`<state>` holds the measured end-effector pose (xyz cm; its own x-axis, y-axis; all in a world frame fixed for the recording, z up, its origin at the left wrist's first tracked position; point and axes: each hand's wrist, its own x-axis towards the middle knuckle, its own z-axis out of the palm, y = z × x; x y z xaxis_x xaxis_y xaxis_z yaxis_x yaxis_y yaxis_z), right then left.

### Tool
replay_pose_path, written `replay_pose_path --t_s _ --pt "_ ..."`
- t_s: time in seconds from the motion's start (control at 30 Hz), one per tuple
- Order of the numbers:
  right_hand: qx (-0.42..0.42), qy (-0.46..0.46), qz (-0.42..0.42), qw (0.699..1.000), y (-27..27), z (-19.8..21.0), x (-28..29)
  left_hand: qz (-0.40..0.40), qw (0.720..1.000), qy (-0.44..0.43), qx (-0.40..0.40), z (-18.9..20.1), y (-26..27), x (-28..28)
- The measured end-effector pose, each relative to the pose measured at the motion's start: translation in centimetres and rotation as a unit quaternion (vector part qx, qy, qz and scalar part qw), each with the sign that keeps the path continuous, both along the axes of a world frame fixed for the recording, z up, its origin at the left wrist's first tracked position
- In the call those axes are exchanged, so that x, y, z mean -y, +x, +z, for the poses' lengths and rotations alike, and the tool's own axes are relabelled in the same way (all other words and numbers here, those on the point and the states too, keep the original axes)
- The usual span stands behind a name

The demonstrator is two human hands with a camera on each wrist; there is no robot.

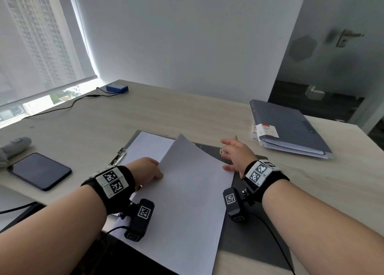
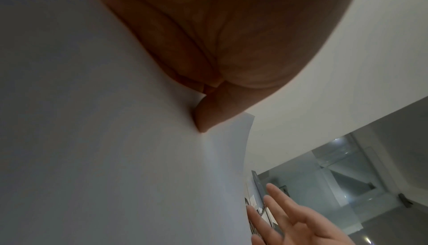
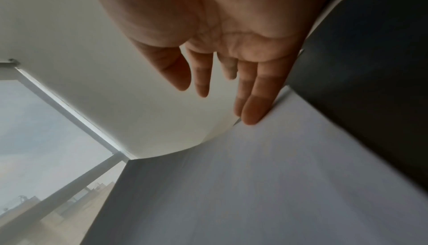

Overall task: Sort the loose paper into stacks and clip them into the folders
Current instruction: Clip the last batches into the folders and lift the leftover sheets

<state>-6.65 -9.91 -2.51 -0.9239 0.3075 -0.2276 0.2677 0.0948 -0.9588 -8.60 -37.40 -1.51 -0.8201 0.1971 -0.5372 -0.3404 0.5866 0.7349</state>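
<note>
— How much room do you have on the desk (image 1: 166, 108)?

— Plenty toward the far edge and the wall. The closed folders (image 1: 291, 127) sit stacked at my right, close to the desk's right edge. The open folder (image 1: 249, 222) lies right in front of me, its near end running over the desk's front edge.

— And the paper?

— One sheet (image 1: 187, 191) lies slanted across the open folder, its far corner curling up off the page clipped beneath. My left hand (image 1: 145, 170) holds its left edge, thumb pressed on top; I cannot tell how the fingers lie beneath. My right hand (image 1: 236, 156) is spread flat with straight fingers, the little finger touching the sheet's right edge, gripping nothing.

— Anything on your left?

— A phone (image 1: 39, 170) lies flat, well apart from the sheet, and a blue box (image 1: 117, 87) with a cable sits by the window.
</note>
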Motion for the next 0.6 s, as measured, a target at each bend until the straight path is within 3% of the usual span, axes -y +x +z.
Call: replay_pose_path --t_s 0.13,0.27,0.43,0.6 --pt "-0.034 0.017 -0.067 0.997 0.5 -1.3 -3.1 0.002 1.0 0.022 0.015 -0.6 -0.3 -0.5" --pt "-0.009 -0.06 -0.178 0.982 3.3 -0.8 -5.6 0.012 0.997 0.07 0.038 -0.9 -0.3 -1.9" --pt "0.064 -0.048 -0.135 0.988 6.6 -0.7 -6.9 0.022 0.986 0.152 0.072 -1.4 0.0 -4.5" --pt "0.113 -0.006 -0.096 0.989 8.9 -0.5 -7.8 0.018 0.985 0.148 0.084 -1.7 0.5 -7.2"
